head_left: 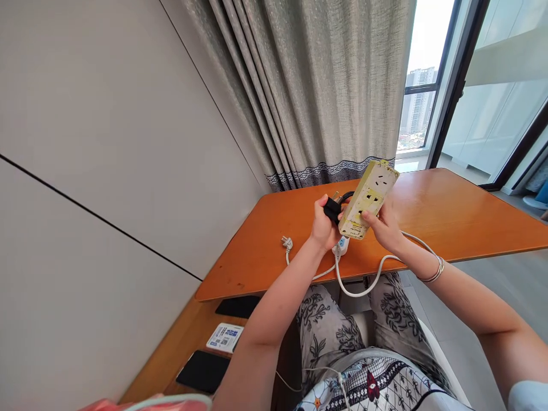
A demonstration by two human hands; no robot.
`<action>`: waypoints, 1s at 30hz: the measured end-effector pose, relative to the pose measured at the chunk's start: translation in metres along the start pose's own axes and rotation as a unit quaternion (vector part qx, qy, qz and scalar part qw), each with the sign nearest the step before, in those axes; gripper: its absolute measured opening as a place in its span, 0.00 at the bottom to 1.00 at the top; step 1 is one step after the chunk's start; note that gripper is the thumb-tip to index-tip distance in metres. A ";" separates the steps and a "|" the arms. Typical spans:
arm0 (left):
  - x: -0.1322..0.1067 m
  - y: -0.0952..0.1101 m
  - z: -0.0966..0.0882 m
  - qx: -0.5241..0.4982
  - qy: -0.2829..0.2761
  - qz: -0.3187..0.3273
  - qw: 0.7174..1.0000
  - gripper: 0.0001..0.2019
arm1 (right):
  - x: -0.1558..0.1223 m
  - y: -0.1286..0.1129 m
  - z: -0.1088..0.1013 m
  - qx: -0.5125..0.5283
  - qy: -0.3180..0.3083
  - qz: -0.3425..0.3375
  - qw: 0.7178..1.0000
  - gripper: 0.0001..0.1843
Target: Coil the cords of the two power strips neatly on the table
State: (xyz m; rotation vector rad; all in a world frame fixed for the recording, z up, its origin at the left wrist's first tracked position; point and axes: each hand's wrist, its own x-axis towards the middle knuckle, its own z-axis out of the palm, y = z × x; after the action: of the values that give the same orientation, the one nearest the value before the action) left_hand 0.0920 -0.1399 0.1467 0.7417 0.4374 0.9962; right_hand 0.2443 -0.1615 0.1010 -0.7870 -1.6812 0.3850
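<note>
My right hand (383, 224) is closed round a worn, yellowed power strip (369, 201), its socket face turned up toward me and tilted above the table. The thumb presses on the face near the lower sockets. My left hand (323, 224) grips a black plug (332, 210) with metal prongs, just left of the strip; a black cord runs from it behind the strip. Below the hands, a white socket block (341, 246) with a blue face lies partly hidden on the table. A white cable (359, 294) loops over the table's front edge, and a white plug (287, 244) rests to the left.
The orange-brown wooden table (252, 251) borders a pale wall panel and a grey curtain (325, 85). Lower left, a wooden ledge bears two dark flat items and a white printed card (224, 337). A window and a sliding glass door stand at the right.
</note>
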 end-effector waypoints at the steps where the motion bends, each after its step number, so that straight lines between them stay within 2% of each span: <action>1: 0.002 0.000 -0.003 0.001 0.000 -0.001 1.000 0.26 | 0.002 -0.001 0.001 0.065 -0.017 0.030 0.997 0.28; 4: 0.008 -0.002 -0.012 0.015 0.013 0.022 1.000 0.26 | 0.005 -0.004 0.000 0.212 -0.006 0.132 0.968 0.31; 7: 0.016 -0.005 -0.021 0.042 0.034 0.043 0.998 0.25 | 0.010 -0.002 -0.004 0.243 0.020 0.214 0.946 0.33; 11: 0.032 -0.014 -0.037 0.086 0.047 0.019 0.995 0.28 | 0.016 0.015 -0.010 0.269 0.028 0.278 0.922 0.32; 18: 0.065 -0.026 -0.075 0.158 0.042 -0.020 0.986 0.32 | 0.024 0.078 -0.010 0.306 0.088 0.349 0.881 0.27; 21: 0.075 -0.024 -0.091 0.188 0.083 -0.015 0.979 0.29 | 0.032 0.115 -0.021 0.286 0.152 0.354 0.877 0.22; 23: 0.080 -0.021 -0.102 0.193 0.119 0.016 0.974 0.24 | 0.039 0.141 -0.035 0.242 0.215 0.358 0.876 0.18; 26: 0.087 -0.020 -0.118 0.224 0.146 0.098 0.959 0.19 | 0.053 0.179 -0.065 0.180 0.300 0.365 0.863 0.14; 30: 0.091 -0.025 -0.140 0.313 0.154 0.233 0.908 0.18 | 0.069 0.222 -0.104 0.109 0.392 0.381 0.830 0.11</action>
State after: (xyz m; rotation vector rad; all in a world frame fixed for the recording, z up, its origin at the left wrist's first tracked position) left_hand 0.0614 -0.0193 0.0324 1.3151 0.9081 1.4543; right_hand 0.4016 0.0285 0.0387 -1.2185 -0.4896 0.6703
